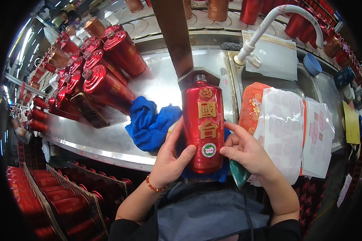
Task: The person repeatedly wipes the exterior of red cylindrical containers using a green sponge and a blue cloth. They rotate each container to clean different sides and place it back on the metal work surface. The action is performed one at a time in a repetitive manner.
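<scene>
A glossy red bottle [202, 126] with raised gold characters, a round green-and-white sticker and an uncapped clear neck lies in front of me, its neck pointing away. My left hand [176, 156] holds its left side, thumb on the front near the sticker. On the right side, my right hand [244, 147] has its thumb and fingers against the bottle's edge. Blue cloth [152, 126] is bunched left of the bottle and also shows beneath it. A green tool or plate [239, 174], partly hidden, sits below my right hand. Sheets of printed decals [280, 129] lie to the right.
Several red bottles [108, 87] and a phone [90, 111] stand on the metal worktop [93, 144] at left. A brown post [173, 33] rises behind the bottle. A white faucet [265, 27], a sink and a blue bowl [312, 64] are at right. Crated bottles [69, 208] are lower left.
</scene>
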